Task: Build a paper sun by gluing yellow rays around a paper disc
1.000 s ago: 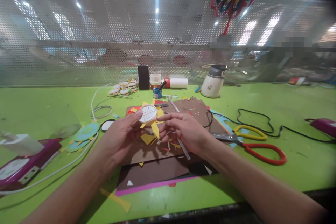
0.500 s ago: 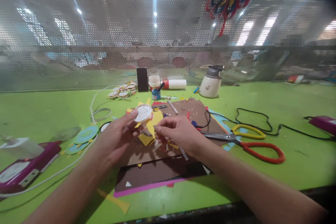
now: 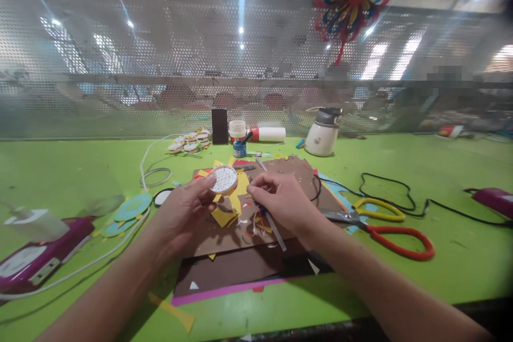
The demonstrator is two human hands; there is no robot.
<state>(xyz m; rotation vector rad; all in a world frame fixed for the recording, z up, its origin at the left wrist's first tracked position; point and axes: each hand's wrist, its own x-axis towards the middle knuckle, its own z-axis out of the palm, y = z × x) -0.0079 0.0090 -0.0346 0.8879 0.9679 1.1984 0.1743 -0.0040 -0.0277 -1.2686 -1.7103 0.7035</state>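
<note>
My left hand [image 3: 185, 208] grips a small round disc [image 3: 224, 179] by its edge, its white, dark-speckled face turned up. Pieces of yellow paper [image 3: 225, 217] lie below and behind the disc. To the right, my right hand [image 3: 284, 197] is closed in a pinch a short way from the disc; what its fingertips hold, if anything, is too small to make out. A translucent stick [image 3: 276, 232] pokes out under that hand. Large scissors [image 3: 401, 240] with one red and one yellow handle lie beside the right forearm.
Brown card sheets [image 3: 236, 267] with paper scraps cover the middle of the green table [image 3: 449, 171]. Behind stand a blue jar [image 3: 239, 149], a dark phone [image 3: 219, 126] and a white bottle [image 3: 321, 136]. Purple power strips [image 3: 48, 251] and cables lie at both sides.
My right hand has drawn back slightly to the right, away from the disc. The left hand has shifted a little right with the disc. The head view has tilted up slightly.
</note>
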